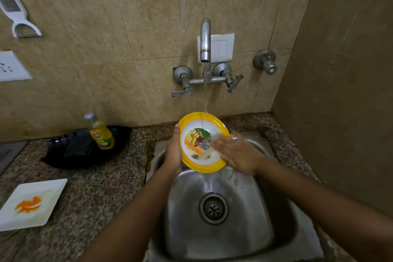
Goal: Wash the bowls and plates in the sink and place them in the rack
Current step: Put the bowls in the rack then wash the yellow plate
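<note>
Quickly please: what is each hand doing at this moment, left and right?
Left hand: closed on the rim of the yellow plate, holding it tilted under the water.
Right hand: open, blurred, flat against the plate's face.

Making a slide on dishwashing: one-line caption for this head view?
Left hand tilts a yellow-rimmed plate under the running tap while the right hand rubs it.

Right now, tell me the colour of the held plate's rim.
Yellow rim on the plate, white inside with a cartoon print; head view.
</note>
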